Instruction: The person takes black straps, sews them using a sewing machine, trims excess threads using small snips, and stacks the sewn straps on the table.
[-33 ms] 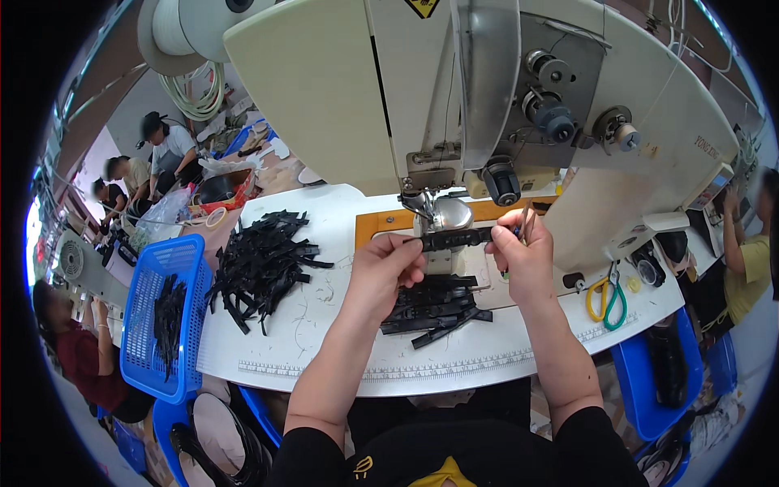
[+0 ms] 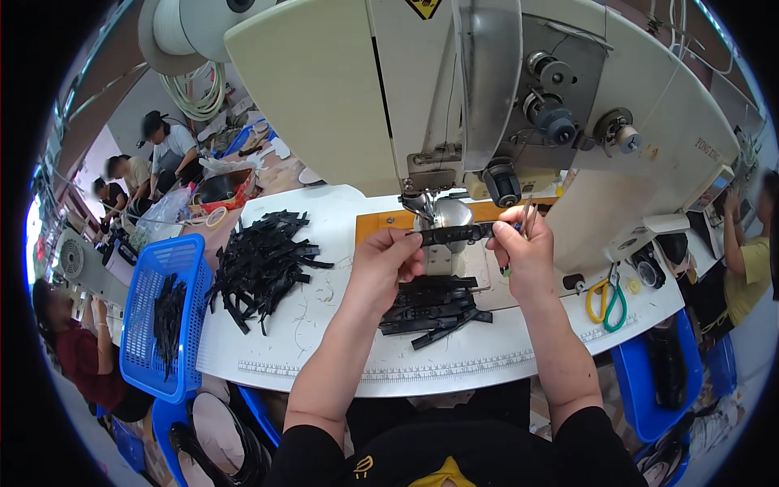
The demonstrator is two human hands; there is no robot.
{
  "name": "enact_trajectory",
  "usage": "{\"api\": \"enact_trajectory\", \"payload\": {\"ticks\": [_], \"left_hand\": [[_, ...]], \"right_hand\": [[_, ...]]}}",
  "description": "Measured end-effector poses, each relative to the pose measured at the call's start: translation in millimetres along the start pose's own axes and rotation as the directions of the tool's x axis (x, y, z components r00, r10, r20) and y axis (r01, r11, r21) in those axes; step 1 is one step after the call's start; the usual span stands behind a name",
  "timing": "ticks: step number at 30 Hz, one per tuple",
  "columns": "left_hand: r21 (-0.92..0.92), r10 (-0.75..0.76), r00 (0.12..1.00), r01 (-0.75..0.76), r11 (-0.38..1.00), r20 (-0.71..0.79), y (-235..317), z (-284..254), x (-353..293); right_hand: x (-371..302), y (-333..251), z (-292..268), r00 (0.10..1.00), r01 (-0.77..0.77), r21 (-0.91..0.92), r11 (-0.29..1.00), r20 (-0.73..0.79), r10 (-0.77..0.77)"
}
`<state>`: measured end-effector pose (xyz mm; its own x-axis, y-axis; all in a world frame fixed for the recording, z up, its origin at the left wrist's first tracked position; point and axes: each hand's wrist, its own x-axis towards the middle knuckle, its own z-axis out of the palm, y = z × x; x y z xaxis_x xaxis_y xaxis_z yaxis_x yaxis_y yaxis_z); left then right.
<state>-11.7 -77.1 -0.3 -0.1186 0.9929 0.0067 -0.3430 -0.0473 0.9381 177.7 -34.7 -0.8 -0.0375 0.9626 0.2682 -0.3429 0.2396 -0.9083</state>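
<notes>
A short black strap (image 2: pixel 456 234) with small fittings is held level between my hands, in front of the sewing machine's needle area. My left hand (image 2: pixel 385 261) pinches its left end between thumb and fingers. At the other end, my right hand (image 2: pixel 526 253) grips the strap and also keeps a slim metal tool (image 2: pixel 528 213) with pointed tips in its fingers; most of that tool is hidden. Below the strap lies a small stack of black straps (image 2: pixel 434 308). Farther left on the white table is a loose heap of black strips (image 2: pixel 261 264).
The sewing machine (image 2: pixel 304 105) rises over the white table (image 2: pixel 324 363). Scissors with yellow and green handles (image 2: pixel 617 304) lie at the right. A blue basket (image 2: pixel 193 325) with black strips stands left; a blue bin (image 2: pixel 637 390) is lower right. Other people work on both sides.
The strap and my fingertips have shifted up very slightly, and a little more of the tool's green end shows under my right hand. The rest looks the same.
</notes>
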Motion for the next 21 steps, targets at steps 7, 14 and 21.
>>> {"api": "enact_trajectory", "payload": {"ticks": [7, 14, 21], "left_hand": [[-0.024, 0.012, 0.999, -0.013, 1.0, -0.047, 8, 8, 32], [-0.051, 0.055, 0.997, -0.057, 0.997, -0.049, 2, 17, 50], [-0.075, 0.08, 0.997, -0.08, 0.994, -0.004, -3, 17, 65]], "right_hand": [[35, 2, -6, 0.994, -0.112, 0.179, 0.978, 0.041, 0.106], [51, 3, -14, 0.994, -0.103, 0.2, 0.974, 0.039, 0.097], [65, 10, -20, 0.996, -0.072, 0.184, 0.98, 0.06, 0.062]]}}
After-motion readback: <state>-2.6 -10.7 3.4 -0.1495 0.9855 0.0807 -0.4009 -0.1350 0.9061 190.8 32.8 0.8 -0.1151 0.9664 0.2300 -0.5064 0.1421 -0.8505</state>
